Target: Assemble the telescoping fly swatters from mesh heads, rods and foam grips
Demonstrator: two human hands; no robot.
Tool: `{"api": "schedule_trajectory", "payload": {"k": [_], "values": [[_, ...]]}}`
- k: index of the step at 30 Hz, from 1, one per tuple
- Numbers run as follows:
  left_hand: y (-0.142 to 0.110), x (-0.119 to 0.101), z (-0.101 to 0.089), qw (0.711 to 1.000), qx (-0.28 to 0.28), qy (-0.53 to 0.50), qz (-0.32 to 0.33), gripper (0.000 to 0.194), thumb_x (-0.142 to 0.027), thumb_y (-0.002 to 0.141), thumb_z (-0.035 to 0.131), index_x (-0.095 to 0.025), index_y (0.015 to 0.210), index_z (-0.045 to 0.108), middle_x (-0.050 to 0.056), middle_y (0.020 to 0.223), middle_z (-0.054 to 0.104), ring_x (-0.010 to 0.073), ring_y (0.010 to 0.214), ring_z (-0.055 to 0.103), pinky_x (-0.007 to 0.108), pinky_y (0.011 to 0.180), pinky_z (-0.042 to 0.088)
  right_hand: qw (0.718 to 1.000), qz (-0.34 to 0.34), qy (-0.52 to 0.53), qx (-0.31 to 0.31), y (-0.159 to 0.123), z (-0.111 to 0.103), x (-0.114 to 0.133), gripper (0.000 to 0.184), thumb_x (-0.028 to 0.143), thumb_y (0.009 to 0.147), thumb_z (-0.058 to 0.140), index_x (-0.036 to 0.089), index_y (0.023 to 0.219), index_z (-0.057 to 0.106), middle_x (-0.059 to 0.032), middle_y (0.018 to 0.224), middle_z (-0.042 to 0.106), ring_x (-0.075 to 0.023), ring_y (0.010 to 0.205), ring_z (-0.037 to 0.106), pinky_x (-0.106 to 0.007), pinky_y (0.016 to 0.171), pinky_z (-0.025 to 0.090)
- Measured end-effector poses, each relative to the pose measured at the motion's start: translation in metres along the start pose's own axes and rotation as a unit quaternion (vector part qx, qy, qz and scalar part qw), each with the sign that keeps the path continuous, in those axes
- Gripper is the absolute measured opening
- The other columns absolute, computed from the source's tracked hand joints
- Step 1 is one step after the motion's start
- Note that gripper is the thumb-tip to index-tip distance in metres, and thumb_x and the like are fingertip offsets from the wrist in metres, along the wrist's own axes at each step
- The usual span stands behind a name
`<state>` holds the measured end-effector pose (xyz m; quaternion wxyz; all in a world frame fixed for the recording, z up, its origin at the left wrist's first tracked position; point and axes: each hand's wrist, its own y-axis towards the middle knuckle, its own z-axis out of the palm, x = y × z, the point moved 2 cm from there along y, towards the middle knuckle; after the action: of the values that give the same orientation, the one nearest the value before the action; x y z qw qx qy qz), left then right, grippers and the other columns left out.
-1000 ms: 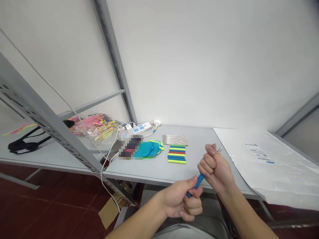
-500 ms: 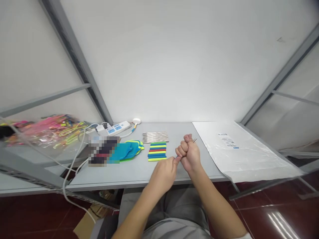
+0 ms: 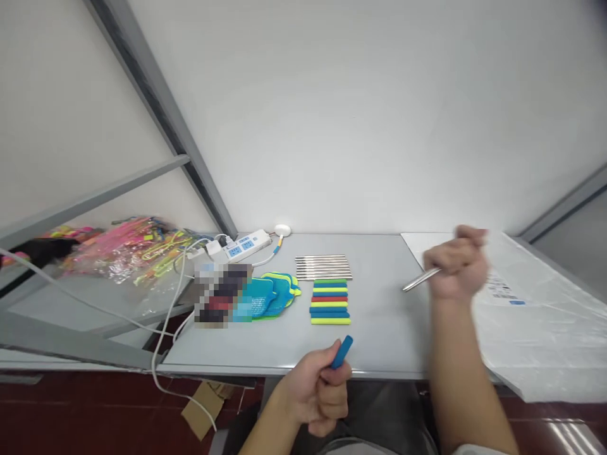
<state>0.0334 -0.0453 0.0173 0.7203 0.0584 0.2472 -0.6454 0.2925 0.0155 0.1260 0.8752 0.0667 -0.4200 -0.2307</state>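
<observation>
My left hand, at the front edge of the table, is closed around a blue foam tube whose upper end sticks out past the thumb. My right hand, slightly blurred, is raised over the right side of the table and gripped on a thin metal rod that points down to the left. The two hands are well apart. Between them and farther back lies a row of coloured foam tubes in yellow, blue, red and green. Behind these, several shiny metal rods lie side by side.
Blue mesh pieces with yellow edging lie left of the tubes, beside a blurred-out patch. A power strip with white cables is at the back left. White plastic sheeting covers the right side. Colourful bagged cords lie far left.
The metal rod has come out of the blue foam tube. My right hand has moved away to the right with the rod, while my left hand keeps the tube. The view has shifted.
</observation>
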Motion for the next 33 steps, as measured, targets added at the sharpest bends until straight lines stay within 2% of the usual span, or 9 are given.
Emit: {"api": "schedule_trajectory", "payload": {"k": [4,9,14,16,19,23,25,30,33], "values": [[-0.015,-0.022,-0.014,0.946,-0.144,0.059,0.284,0.046,-0.059,0.092,0.047,-0.019,0.068,0.045,-0.002,0.065,0.038,0.0105,0.054,0.036,0.024,0.051,0.047,0.979,-0.067,-0.176,-0.081,0.014,-0.030,0.025,0.045,0.051,0.099,0.026,0.024,0.063,0.029,0.0095,0.047,0.020,-0.0023,0.036,0.022,-0.033,0.047,0.010],[-0.008,-0.033,-0.017,0.794,-0.326,0.152,0.490,0.032,-0.052,0.093,0.053,-0.021,0.090,0.057,0.005,0.100,0.051,0.0156,0.091,0.051,0.030,0.082,0.046,0.974,-0.027,-0.223,0.019,-0.022,-0.007,-0.014,0.033,0.049,0.094,0.049,0.025,0.072,0.047,0.0105,0.049,0.025,-0.0066,0.039,0.021,-0.026,0.044,0.022],[0.001,-0.008,-0.017,0.754,-0.398,0.144,0.502,0.028,-0.049,0.090,0.059,-0.023,0.101,0.061,0.004,0.106,0.058,0.0148,0.090,0.057,0.028,0.082,0.046,0.790,0.073,-0.540,0.280,-0.078,0.030,-0.053,0.018,0.040,0.090,0.061,0.025,0.101,0.063,0.0037,0.063,0.054,-0.0125,0.053,0.048,-0.025,0.050,0.037],[0.001,-0.002,-0.014,0.757,-0.399,0.179,0.486,0.024,-0.044,0.089,0.063,-0.023,0.100,0.062,0.003,0.106,0.060,0.0137,0.084,0.059,0.028,0.081,0.047,0.762,0.052,-0.546,0.344,-0.094,0.034,-0.062,0.015,0.034,0.093,0.057,0.025,0.103,0.062,-0.0007,0.081,0.064,-0.0145,0.067,0.057,-0.026,0.061,0.043],[-0.005,0.000,-0.014,0.742,-0.428,0.290,0.426,0.024,-0.037,0.085,0.068,-0.022,0.103,0.062,0.004,0.102,0.064,0.0164,0.084,0.061,0.030,0.080,0.048,0.728,0.027,-0.580,0.365,-0.104,0.024,-0.070,0.013,0.029,0.097,0.050,0.024,0.104,0.060,-0.0033,0.091,0.066,-0.0160,0.075,0.061,-0.027,0.065,0.045],[-0.018,-0.001,-0.022,0.575,-0.521,0.523,0.353,0.016,-0.030,0.086,0.066,-0.021,0.098,0.061,0.004,0.096,0.067,0.0197,0.087,0.060,0.031,0.077,0.048,0.644,0.042,-0.670,0.366,-0.103,0.003,-0.078,0.014,0.029,0.095,0.052,0.023,0.104,0.061,-0.0035,0.090,0.065,-0.0171,0.072,0.063,-0.028,0.063,0.046],[-0.022,0.000,-0.026,0.524,-0.519,0.585,0.337,0.008,-0.025,0.086,0.066,-0.022,0.092,0.062,0.003,0.093,0.066,0.0207,0.089,0.059,0.033,0.080,0.047,0.604,0.060,-0.703,0.371,-0.105,-0.002,-0.084,0.013,0.026,0.094,0.052,0.023,0.102,0.063,-0.0030,0.091,0.067,-0.0179,0.073,0.065,-0.028,0.064,0.046],[-0.020,0.001,-0.031,0.487,-0.511,0.628,0.328,0.005,-0.019,0.089,0.062,-0.022,0.085,0.061,0.003,0.094,0.064,0.0228,0.096,0.054,0.037,0.086,0.043,0.528,0.063,-0.771,0.351,-0.118,-0.009,-0.102,0.019,0.018,0.091,0.051,0.022,0.105,0.064,-0.0036,0.095,0.070,-0.0204,0.075,0.068,-0.028,0.056,0.041],[-0.018,-0.001,-0.033,0.470,-0.516,0.639,0.322,0.008,-0.018,0.091,0.059,-0.021,0.083,0.059,0.003,0.093,0.061,0.0222,0.093,0.053,0.037,0.084,0.043,0.528,0.051,-0.785,0.322,-0.123,-0.012,-0.109,0.021,0.017,0.090,0.051,0.022,0.107,0.063,-0.0033,0.096,0.071,-0.0209,0.074,0.069,-0.029,0.053,0.038]]}}
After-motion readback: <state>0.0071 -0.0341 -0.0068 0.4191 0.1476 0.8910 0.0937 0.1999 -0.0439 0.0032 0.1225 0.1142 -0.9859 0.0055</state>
